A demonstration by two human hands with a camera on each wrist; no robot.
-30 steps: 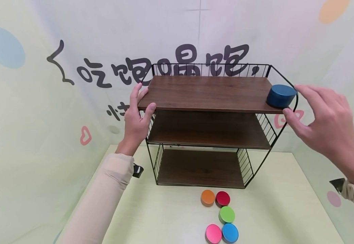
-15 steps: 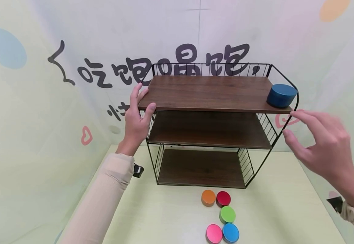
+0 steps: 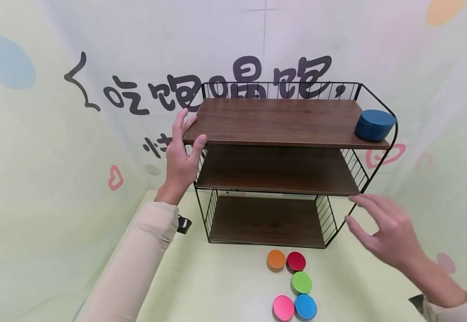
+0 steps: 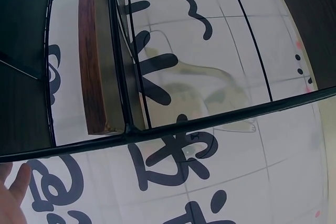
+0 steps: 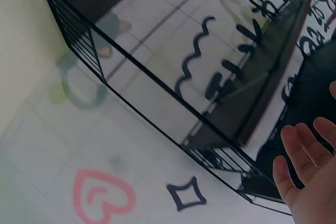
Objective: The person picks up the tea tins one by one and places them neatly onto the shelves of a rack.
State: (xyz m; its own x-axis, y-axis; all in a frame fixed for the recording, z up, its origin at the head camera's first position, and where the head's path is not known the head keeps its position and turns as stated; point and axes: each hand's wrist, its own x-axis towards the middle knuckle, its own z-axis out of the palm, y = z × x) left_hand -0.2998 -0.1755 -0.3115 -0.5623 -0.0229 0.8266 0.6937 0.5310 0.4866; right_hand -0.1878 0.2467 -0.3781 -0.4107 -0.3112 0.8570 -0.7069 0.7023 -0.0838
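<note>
A three-tier rack with dark wood boards and a black wire frame stands on the pale table. My left hand holds the left end of its top board, thumb at the front edge and fingers along the side. On the top board's right end sits a dark blue round tin. My right hand holds nothing, its fingers apart, in front of the rack's lower right side. In the right wrist view the right hand's fingers show beside the frame.
Below the rack on the table lie small round tins: orange, red, green, pink and light blue. A backdrop with black lettering hangs behind and along the sides.
My right hand has come away from the dark blue tin and moved down and left, past the middle board's corner. The tin stays on the top board. The left hand keeps its place.
</note>
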